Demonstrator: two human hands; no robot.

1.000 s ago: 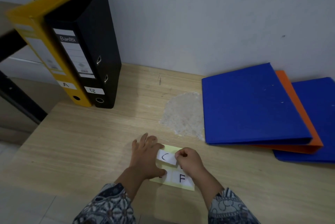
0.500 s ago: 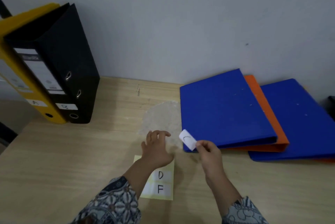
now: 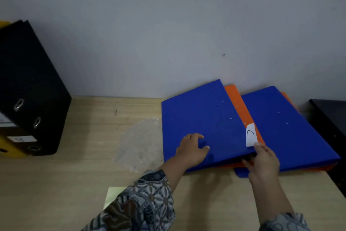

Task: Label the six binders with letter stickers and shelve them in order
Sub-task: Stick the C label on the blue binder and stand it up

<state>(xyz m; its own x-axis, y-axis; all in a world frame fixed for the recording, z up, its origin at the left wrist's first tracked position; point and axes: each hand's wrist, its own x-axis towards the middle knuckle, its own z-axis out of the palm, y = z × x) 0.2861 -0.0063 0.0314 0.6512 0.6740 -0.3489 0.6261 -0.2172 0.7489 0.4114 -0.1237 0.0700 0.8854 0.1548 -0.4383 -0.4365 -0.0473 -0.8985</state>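
The right hand [image 3: 264, 163] pinches a small white sticker [image 3: 250, 135] at its lower end between thumb and fingertip; the sticker carries one curved black stroke, like a C turned on its side, and stands over the place where the blue binder [image 3: 202, 122] meets the orange binder [image 3: 234, 98] under it. The left hand [image 3: 192, 150] lies on the blue cover with the fingers bent and spread, only the tips pressing, and holds nothing. A second blue binder [image 3: 288, 127] lies flat to the right, overlapping the orange one; all the covers are smooth and matte with small rivets. At the left a black binder [image 3: 28, 90] stands upright with two metal ring holes in its side and a white label [image 3: 22, 139] on the spine (the writing is too blurred to read), and a yellow binder [image 3: 11, 153] stands just behind it. The pale yellow sticker sheet [image 3: 114, 193] shows partly beside the patterned sleeve [image 3: 142, 202]. The wooden table [image 3: 84, 174] has a rough worn patch [image 3: 140, 142] in the open space between the black binder and the flat stack. A dark object [image 3: 329, 118] sits close to the stack on the right.
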